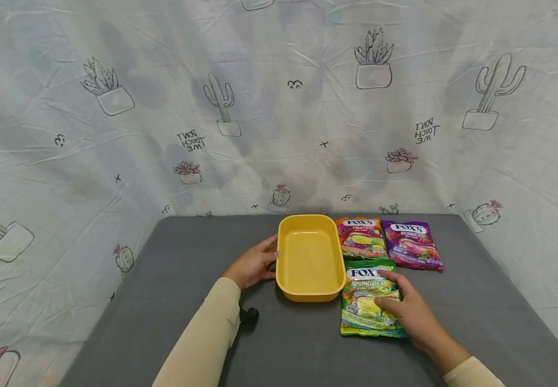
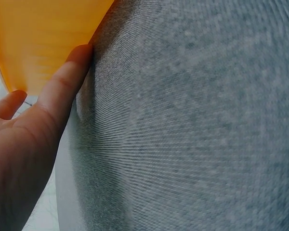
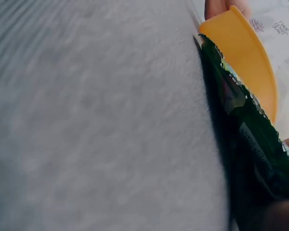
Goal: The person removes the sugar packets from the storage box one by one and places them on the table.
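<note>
A yellow rectangular tub (image 1: 310, 258) stands on the grey table. My left hand (image 1: 257, 262) touches its left wall, and in the left wrist view the thumb (image 2: 62, 86) lies straight along the tub's side. To the right, my right hand (image 1: 412, 312) holds a green Fox's Spring Tea candy packet (image 1: 368, 317) by its right side. Thumb and forefinger show on the packet's face; the other fingers are hidden. The right wrist view catches this green packet (image 3: 250, 130) nearly edge-on, tilted, with a dark shadow beneath and the tub behind it.
An orange-red Fox's Fruits packet (image 1: 362, 239) lies beside the tub's upper right, and a purple Fox's Berries packet (image 1: 413, 246) lies right of it. A white curtain (image 1: 308, 118) printed with cacti hangs behind the grey table (image 1: 172, 269).
</note>
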